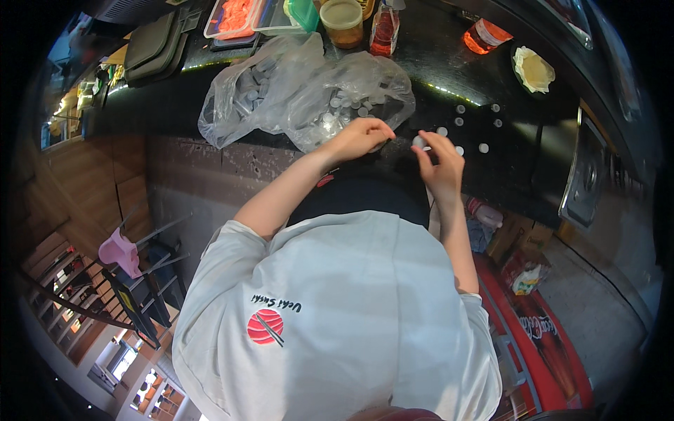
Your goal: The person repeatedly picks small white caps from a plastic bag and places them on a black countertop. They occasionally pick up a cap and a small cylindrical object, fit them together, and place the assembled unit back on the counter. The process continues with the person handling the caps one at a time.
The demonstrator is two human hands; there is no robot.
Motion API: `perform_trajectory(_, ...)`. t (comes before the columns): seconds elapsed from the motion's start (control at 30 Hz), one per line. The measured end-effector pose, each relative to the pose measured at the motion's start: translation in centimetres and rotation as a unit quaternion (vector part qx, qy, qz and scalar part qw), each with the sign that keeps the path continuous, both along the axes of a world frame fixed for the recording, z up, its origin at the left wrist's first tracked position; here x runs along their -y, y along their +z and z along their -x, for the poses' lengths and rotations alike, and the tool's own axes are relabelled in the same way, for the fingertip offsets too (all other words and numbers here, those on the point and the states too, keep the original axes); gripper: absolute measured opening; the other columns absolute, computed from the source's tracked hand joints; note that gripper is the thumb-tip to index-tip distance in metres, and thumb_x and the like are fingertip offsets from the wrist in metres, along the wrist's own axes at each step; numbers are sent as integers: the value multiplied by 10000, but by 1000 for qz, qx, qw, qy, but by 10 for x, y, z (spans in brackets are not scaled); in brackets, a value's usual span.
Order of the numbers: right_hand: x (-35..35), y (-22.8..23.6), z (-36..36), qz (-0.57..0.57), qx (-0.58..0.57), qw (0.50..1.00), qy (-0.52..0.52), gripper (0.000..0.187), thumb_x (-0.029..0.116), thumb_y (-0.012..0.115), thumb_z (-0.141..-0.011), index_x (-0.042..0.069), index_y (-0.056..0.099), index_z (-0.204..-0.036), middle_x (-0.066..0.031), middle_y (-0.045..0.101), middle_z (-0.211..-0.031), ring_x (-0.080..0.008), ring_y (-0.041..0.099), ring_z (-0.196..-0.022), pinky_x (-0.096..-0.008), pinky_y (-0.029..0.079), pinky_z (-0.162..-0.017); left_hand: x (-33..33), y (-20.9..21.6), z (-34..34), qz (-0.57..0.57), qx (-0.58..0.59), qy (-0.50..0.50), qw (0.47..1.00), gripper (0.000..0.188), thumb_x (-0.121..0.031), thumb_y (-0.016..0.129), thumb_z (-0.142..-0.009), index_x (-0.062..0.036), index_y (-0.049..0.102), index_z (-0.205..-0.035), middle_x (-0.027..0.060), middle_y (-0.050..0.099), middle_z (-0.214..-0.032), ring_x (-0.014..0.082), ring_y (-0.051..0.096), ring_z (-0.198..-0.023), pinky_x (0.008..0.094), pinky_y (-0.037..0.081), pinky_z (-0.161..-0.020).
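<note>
My right hand [444, 165] pinches a small round white cap [420, 142] between thumb and fingers, above the dark counter's near edge. My left hand [359, 139] is just left of it, fingers closed together; what they hold, if anything, is too small to make out. Right beyond that hand lies an open clear plastic bag [344, 105] with many small whitish round pieces. A second clear bag [256, 88] of small translucent pieces adjoins it on the left. Several small white-topped pieces stand apart on the counter to the right, one [484, 148] of them farthest right near the front.
Along the back stand a tub of orange-pink food [233, 17], a green-edged container [298, 15], a lidded round tub [342, 22] and a red bottle [385, 29]. Farther right are an orange-red container [486, 36] and a paper-lined bowl [533, 70]. A metal tray [584, 168] sits at the right edge.
</note>
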State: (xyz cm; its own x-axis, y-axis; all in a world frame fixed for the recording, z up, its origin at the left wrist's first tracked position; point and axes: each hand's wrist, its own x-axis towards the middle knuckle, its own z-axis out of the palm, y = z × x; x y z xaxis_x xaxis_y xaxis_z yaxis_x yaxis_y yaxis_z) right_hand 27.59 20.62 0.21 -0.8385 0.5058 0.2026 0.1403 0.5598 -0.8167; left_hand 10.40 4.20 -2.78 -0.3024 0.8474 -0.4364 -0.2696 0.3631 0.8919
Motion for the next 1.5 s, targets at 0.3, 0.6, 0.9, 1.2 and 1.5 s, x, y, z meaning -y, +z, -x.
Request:
perform_trajectory(0.3, -101, -29, -11, -81, 144, 975, -145, 268, -6, 752, -805, -17, 738, -1072, -185, 709, -985, -289, 720, -791, -351, 583, -724, 8, -18, 34, 260, -513, -102, 812, 289, -328, 612, -956, -68, 723, -1016, 197, 721, -954, 389, 702, -927, 494, 555, -803)
perform_trajectory(0.6, -115, -68, 9, -152, 160, 970, -102, 251, 38, 793, -758, -13, 740, -998, -193, 714, -937, -356, 708, -842, -418, 560, -772, 13, -29, 26, 282, -511, -117, 803, 339, -360, 617, -955, -40, 702, -1031, 197, 725, -929, 384, 709, -908, 493, 563, -785)
perform_trajectory(0.9, -117, -85, 8, -122, 188, 967, -125, 292, 56, 794, -764, 10, 749, -1049, -199, 712, -952, -369, 707, -872, -431, 560, -792, 19, -29, 24, 283, -491, -97, 818, 329, -363, 617, -955, -62, 712, -1050, 200, 733, -941, 382, 708, -937, 495, 558, -803)
perform_trajectory(1.2, -116, -84, 13, -160, 241, 950, -116, 284, 116, 788, -744, 23, 733, -1007, -199, 714, -953, -383, 705, -893, -445, 563, -813, 16, -1, 22, 232, -496, -30, 836, 257, -295, 608, -951, -80, 713, -1044, 190, 731, -947, 388, 701, -913, 491, 552, -806)
perform_trajectory(1.5, -110, -68, 4, -168, 155, 966, -123, 282, 106, 755, -724, -18, 721, -976, -220, 710, -921, -388, 705, -833, -428, 574, -781, 11, 48, 16, 118, -457, 40, 880, 240, -250, 593, -947, -76, 714, -1059, 174, 730, -959, 375, 695, -917, 471, 539, -797)
